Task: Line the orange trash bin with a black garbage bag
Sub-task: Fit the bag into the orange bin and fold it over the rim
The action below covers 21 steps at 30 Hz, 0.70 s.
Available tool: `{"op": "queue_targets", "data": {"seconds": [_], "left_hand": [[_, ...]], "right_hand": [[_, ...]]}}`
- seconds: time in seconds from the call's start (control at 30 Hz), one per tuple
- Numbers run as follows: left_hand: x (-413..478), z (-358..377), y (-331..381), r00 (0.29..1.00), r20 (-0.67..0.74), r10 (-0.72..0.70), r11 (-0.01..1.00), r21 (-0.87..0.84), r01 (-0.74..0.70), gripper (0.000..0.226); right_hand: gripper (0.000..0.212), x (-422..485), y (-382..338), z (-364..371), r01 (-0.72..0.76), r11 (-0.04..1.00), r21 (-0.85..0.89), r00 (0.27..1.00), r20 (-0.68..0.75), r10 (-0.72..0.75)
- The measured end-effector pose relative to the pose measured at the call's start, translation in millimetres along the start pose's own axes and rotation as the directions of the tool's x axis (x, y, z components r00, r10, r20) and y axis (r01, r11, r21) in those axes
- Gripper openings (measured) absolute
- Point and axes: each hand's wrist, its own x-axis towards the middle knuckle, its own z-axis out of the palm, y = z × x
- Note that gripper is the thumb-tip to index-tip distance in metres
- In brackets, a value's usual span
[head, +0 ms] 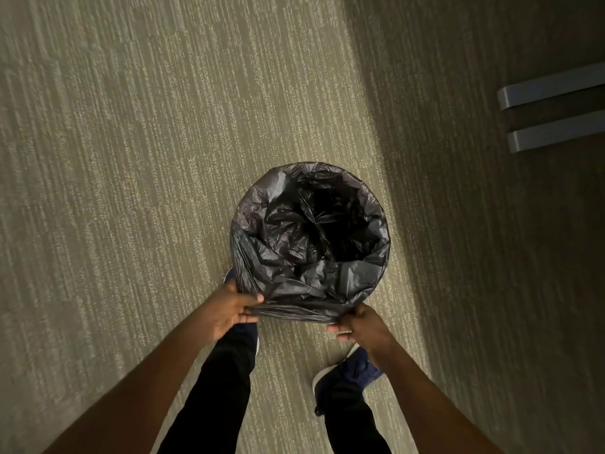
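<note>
A black garbage bag sits crumpled inside a round bin on the carpet, its edge folded over the rim all around. The bag hides the bin, so no orange shows. My left hand pinches the bag's near edge at the lower left of the rim. My right hand pinches the same edge at the lower right. The plastic is stretched taut in a band between the two hands.
Beige striped carpet covers the floor. Two grey metal furniture legs reach in from the right edge, in shadow. My legs in dark trousers and my blue shoes stand just behind the bin.
</note>
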Motion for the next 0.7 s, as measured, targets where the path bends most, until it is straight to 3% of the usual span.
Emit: {"op": "queue_targets", "data": {"seconds": [0.13, 0.4, 0.53, 0.6, 0.7], "left_hand": [[2.7, 14.6, -28.4, 1.0, 0.011, -0.021, 1.0, -0.003, 0.021, 0.029], [38.8, 20.4, -27.9, 0.967, -0.243, 0.071, 0.996, 0.064, -0.057, 0.033], [59.1, 26.6, -28.3, 0.955, -0.295, -0.005, 0.991, -0.129, -0.035, 0.021], [67.7, 31.3, -28.9, 0.951, -0.303, -0.057, 0.958, -0.285, -0.034, 0.03], [76.1, 38.3, -24.5, 0.954, -0.273, -0.122, 0.883, -0.469, -0.022, 0.046]], "right_hand": [[0.026, 5.3, 11.8, 14.4, -0.028, 0.999, -0.026, 1.0, -0.011, 0.027], [0.022, 30.6, 18.8, 17.2, 0.015, 1.0, 0.018, 0.986, -0.167, -0.012], [0.021, 47.3, 20.5, 10.3, 0.015, 1.0, 0.006, 0.971, -0.237, -0.013], [0.026, 54.4, 19.7, 7.2, 0.02, 1.0, 0.013, 0.967, -0.255, -0.016], [0.023, 60.7, 11.4, 1.3, -0.005, 0.983, 0.185, 0.962, -0.268, 0.056]]}}
